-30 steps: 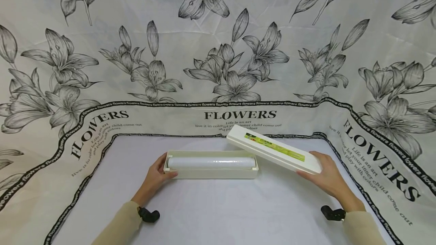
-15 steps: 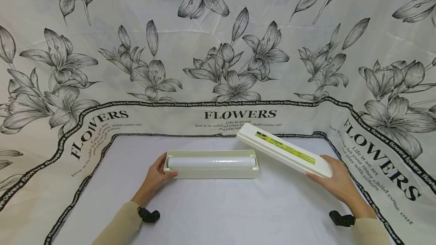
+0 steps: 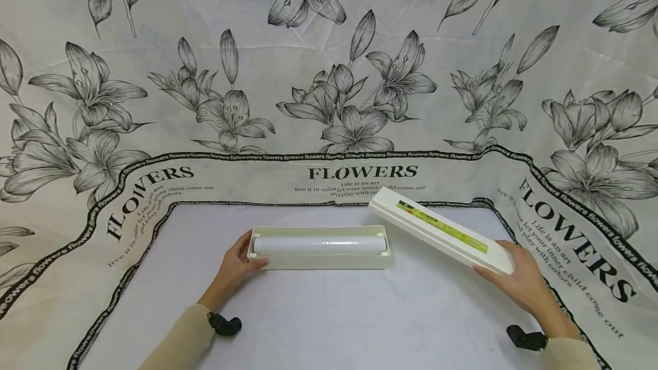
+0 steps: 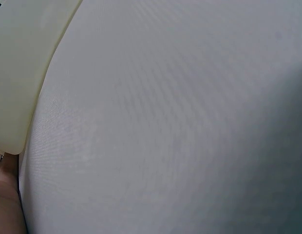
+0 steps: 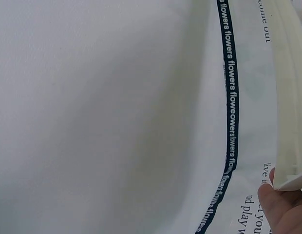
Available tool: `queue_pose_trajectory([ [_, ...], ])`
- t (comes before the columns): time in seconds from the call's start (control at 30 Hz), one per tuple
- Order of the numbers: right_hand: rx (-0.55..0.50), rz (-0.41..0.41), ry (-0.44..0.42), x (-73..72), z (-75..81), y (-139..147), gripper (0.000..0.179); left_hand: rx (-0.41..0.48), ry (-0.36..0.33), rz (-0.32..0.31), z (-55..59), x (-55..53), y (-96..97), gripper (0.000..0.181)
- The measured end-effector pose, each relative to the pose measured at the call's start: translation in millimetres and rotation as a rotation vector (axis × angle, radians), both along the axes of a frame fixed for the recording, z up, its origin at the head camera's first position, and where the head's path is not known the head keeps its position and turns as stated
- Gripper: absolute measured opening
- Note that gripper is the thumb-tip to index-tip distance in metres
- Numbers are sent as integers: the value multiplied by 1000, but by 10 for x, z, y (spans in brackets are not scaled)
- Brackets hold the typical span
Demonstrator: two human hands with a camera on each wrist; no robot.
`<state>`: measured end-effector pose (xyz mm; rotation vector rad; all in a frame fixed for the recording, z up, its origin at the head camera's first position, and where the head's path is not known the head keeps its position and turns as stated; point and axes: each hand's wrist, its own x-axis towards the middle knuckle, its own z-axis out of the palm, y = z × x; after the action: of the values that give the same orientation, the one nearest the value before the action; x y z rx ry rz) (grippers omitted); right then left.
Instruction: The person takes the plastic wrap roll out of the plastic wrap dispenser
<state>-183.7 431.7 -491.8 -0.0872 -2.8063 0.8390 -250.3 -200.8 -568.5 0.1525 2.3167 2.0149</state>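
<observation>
A long cream box (image 3: pixel 319 262) lies on the table, its top uncovered, with a white film-like roll (image 3: pixel 319 244) lengthwise inside. My left hand (image 3: pixel 237 266) grips the box's left end, thumb on the front wall and fingers round behind. In the left wrist view the box wall (image 4: pixel 24 73) fills the upper left corner. My right hand (image 3: pixel 521 278) holds the box's white lid (image 3: pixel 437 233) by its right end, tilted and raised to the right of the box. A green-yellow label (image 3: pixel 442 226) runs along the lid's top. The right wrist view shows the lid's underside (image 5: pixel 292 107) at the right edge.
The table is covered with a white cloth (image 3: pixel 329 318). Behind and at both sides hangs a floral-print fabric (image 3: pixel 339 101) with a black lettered border. A dark wrist device (image 3: pixel 224 324) sits at the left sleeve, and another device (image 3: pixel 525 338) at the right.
My right hand has carried the lid rightward and a little toward me, away from the box's right end. My left hand and the box have stayed in place.
</observation>
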Motion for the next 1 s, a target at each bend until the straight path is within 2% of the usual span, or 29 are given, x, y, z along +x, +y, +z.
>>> queue_pose_trajectory([
  [0.3, 9, 2, 50, 66, -67, 139, 87, 7, -6, -2, 4, 4, 2, 99],
  [0.5, 9, -13, 53, 112, -99, 201, 84, -6, -1, 1, 4, 5, 4, 99],
  [0.63, 10, -27, 49, 162, -103, 229, 86, -6, 5, 3, 5, 4, 4, 98],
  [0.87, 7, -75, -8, 233, -103, 275, 97, -4, 17, -4, 3, 7, -1, 98],
  [1.0, 14, -79, 6, 261, -132, 304, 96, -6, 19, -3, 4, 6, -4, 98],
])
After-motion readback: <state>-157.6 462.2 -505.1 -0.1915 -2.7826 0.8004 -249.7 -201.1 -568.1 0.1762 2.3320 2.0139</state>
